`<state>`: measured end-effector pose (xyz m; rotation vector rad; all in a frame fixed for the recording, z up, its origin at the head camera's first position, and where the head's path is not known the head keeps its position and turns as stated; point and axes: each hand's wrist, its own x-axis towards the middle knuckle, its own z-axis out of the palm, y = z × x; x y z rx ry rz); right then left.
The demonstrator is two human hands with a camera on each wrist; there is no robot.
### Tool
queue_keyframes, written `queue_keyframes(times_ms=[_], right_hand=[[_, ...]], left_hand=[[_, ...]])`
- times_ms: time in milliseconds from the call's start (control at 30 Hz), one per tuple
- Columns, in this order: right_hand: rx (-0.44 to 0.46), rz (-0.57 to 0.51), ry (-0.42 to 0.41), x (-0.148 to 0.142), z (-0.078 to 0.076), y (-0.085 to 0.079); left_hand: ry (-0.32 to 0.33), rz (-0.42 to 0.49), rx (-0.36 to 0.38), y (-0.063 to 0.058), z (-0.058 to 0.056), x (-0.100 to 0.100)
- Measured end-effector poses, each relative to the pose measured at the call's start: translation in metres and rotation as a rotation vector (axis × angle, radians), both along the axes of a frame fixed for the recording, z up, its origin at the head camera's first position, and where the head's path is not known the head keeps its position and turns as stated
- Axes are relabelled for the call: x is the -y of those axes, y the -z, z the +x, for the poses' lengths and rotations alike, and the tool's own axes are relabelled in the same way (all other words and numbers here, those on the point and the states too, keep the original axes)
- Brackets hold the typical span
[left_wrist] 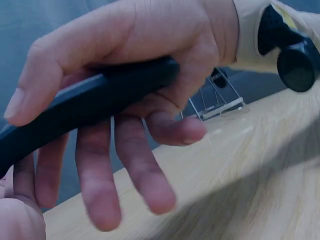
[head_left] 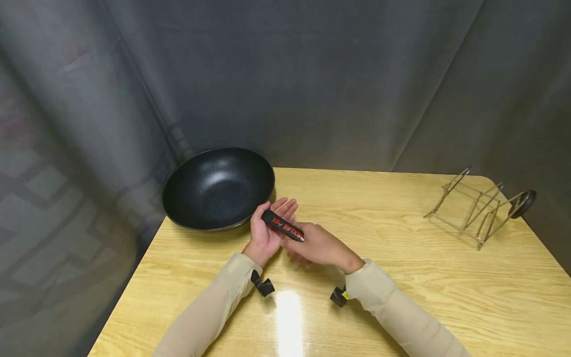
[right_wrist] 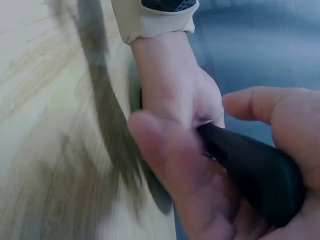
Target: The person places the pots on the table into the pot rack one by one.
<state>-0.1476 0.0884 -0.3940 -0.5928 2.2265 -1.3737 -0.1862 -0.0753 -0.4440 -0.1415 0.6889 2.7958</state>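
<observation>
A large black wok (head_left: 218,188) stands at the back left. A black handle (head_left: 283,225) with red lettering points from its near rim towards me; the joint is hidden. Palm up, my left hand (head_left: 263,235) supports the handle near the rim, its fingers straight. At the handle's outer end is my right hand (head_left: 323,245). In the left wrist view, the right thumb lies along the handle (left_wrist: 115,95), while the other fingers (left_wrist: 97,175) reach out loosely below it. The right wrist view shows the handle's rounded end (right_wrist: 275,195) against my right palm, those fingers blurred.
A metal wire rack (head_left: 473,213) lies towards the right end of the wooden table (head_left: 357,198), with a dark round part (head_left: 522,204) on its far side. Dark grey curtains (head_left: 312,84) hang behind the table and on its left.
</observation>
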Motion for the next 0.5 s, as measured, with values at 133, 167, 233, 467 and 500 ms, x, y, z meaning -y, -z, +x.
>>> queue_keyframes(times_ms=[133, 167, 233, 467, 500], right_hand=[[0.087, -0.007, 0.004, 0.002, 0.001, -0.002], [0.097, -0.003, 0.006, 0.003, 0.001, -0.003], [0.103, 0.002, 0.01, 0.003, 0.003, -0.003], [0.091, 0.002, 0.041, 0.006, 0.009, 0.003], [0.088, -0.004, 0.044, 0.007, 0.01, 0.004]], left_hand=[[-0.016, 0.033, 0.037, -0.005, 0.001, -0.001], [-0.02, 0.039, 0.046, -0.006, 0.002, -0.001], [-0.026, 0.051, 0.057, -0.008, 0.003, -0.001], [-0.121, 0.069, 0.088, -0.015, 0.006, 0.0], [-0.129, 0.074, 0.096, -0.015, 0.007, 0.0]])
